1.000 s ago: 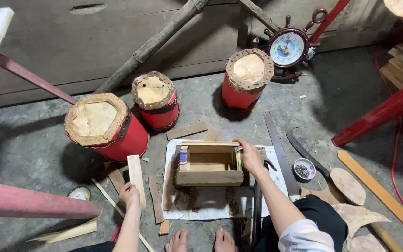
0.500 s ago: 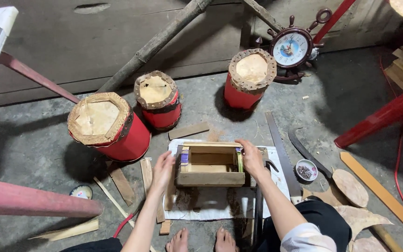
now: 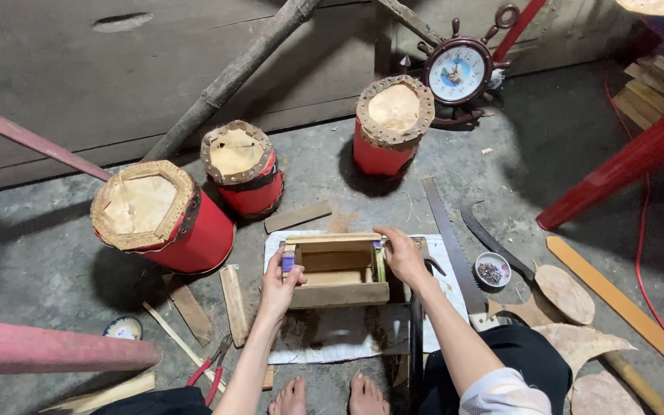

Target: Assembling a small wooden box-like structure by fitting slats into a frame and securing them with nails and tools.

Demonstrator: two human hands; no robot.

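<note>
Open wooden box (image 3: 337,270) sits on a white sheet (image 3: 347,346), just in front of three red drums. Left hand (image 3: 280,280) clasps its left end, fingers curled; right hand (image 3: 403,255) grips the right end, fingers pressed together. Handsaw (image 3: 449,242) lies just right of box.

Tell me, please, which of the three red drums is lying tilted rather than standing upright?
The largest red drum, leftmost of the three, leans over; the other two drums stand upright.

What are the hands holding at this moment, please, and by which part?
Both hold the small open wooden box: left hand on its left end, right hand on its right end.
</note>
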